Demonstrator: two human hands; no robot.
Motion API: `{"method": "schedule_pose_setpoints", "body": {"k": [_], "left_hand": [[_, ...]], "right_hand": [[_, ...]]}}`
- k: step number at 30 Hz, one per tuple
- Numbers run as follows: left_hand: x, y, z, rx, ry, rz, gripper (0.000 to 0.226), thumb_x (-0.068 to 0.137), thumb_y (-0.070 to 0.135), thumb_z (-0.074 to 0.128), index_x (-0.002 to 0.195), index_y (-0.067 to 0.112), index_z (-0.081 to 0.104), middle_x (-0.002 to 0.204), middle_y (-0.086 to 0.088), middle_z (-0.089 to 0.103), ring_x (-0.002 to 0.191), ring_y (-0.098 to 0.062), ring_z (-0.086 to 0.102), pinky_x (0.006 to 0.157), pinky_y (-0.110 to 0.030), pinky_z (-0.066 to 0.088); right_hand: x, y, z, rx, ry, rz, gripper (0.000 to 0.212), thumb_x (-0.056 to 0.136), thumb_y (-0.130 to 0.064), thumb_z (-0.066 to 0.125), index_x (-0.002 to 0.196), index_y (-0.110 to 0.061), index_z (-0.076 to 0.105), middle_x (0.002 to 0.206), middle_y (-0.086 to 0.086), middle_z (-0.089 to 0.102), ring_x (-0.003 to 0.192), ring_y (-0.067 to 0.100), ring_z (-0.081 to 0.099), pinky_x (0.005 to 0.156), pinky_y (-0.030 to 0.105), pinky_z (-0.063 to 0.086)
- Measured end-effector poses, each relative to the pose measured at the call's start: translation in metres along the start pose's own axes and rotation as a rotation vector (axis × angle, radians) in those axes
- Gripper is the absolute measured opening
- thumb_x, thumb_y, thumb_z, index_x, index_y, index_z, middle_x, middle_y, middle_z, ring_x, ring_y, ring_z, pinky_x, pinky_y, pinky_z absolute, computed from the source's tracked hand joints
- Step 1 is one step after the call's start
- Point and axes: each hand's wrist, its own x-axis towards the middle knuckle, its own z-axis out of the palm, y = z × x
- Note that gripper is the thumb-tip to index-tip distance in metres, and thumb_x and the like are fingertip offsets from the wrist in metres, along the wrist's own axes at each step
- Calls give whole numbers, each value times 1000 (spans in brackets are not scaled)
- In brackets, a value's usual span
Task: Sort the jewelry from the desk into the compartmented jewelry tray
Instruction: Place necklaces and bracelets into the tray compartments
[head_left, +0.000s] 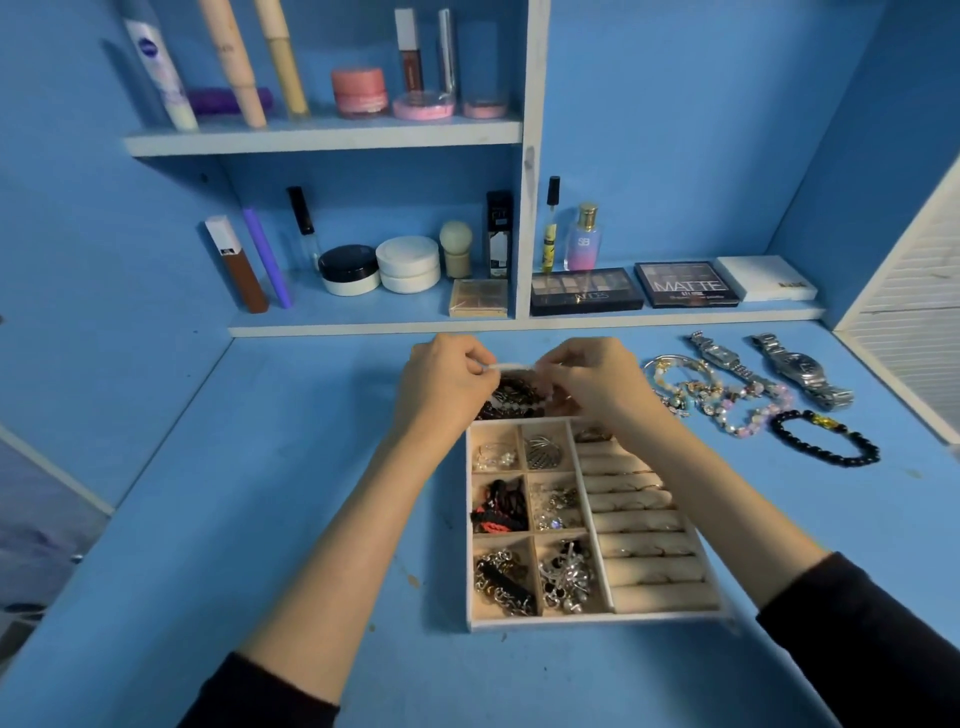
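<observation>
Fingers of the left hand and right hand pinch the two ends of a pale strand, held straight between them, probably to untangle it before laying it down (what kind of piece it is, I cannot tell). Its long axis runs level, side to side. Just beneath the fingers lies a dark bead pile. Nearer the person sits the jewelry tray, and right of the fingers bracelets and watches lie on the surface.
</observation>
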Motion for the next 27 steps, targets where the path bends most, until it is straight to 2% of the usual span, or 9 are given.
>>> {"method": "schedule_pose_setpoints", "body": {"k": [3,6,9,12,17,19,23,25,27], "left_hand": [[-1,1,1,164,7,35,10,81,19,63,86,22,72,77,6,68,89,-18,62,71,-28,48],[-1,-1,2,246,7,66,14,83,24,64,95,22,71,92,2,70,90,-18,62,69,-27,46],[0,0,2,248,-4,66,21,83,30,65,102,23,67,97,2,70,93,-18,60,66,-25,41],[-1,3,3,236,15,99,20,84,35,62,100,25,67,97,3,67,96,-17,57,67,-25,38],[-6,30,14,141,-37,219,15,86,35,57,94,29,67,98,7,61,92,-12,51,69,-24,35],[-9,47,23,85,-98,266,13,85,33,57,92,29,68,100,7,62,97,-13,51,74,-26,39],[-12,73,47,28,-207,343,11,85,33,58,90,30,67,103,5,63,103,-13,51,86,-32,43],[-15,83,59,14,-235,355,11,86,32,57,90,30,67,98,6,60,99,-12,50,81,-29,41],[-18,91,69,11,-250,360,13,87,32,57,93,30,68,91,8,56,91,-11,48,74,-27,37]], "right_hand": [[1,2,4,-323,28,-128,9,84,-17,65,80,-11,72,67,6,68,61,19,63,60,28,52],[2,1,6,-446,-3,-152,14,85,-17,63,82,-8,73,67,8,64,57,20,54,51,25,44],[2,0,5,-476,-28,-160,16,87,-18,61,87,-9,73,60,1,57,53,19,50,46,22,38],[-2,0,-1,-440,-19,-212,16,86,-20,62,94,-11,72,66,0,60,61,17,55,55,25,43],[-16,7,-38,-444,39,-318,12,85,-15,61,92,-14,71,73,-1,62,62,7,52,54,16,39],[-22,13,-62,-451,76,-315,11,85,-15,61,87,-17,71,74,-2,63,63,8,54,57,17,41],[-31,30,-111,-602,235,-238,10,85,-16,61,83,-15,71,74,-1,62,70,19,56,63,30,44],[-35,38,-129,-753,229,-155,11,84,-25,63,85,-19,72,80,3,62,83,23,56,62,29,39],[-42,45,-136,-892,158,-102,12,82,-34,64,80,-25,71,84,3,55,100,24,50,64,28,35]]}}
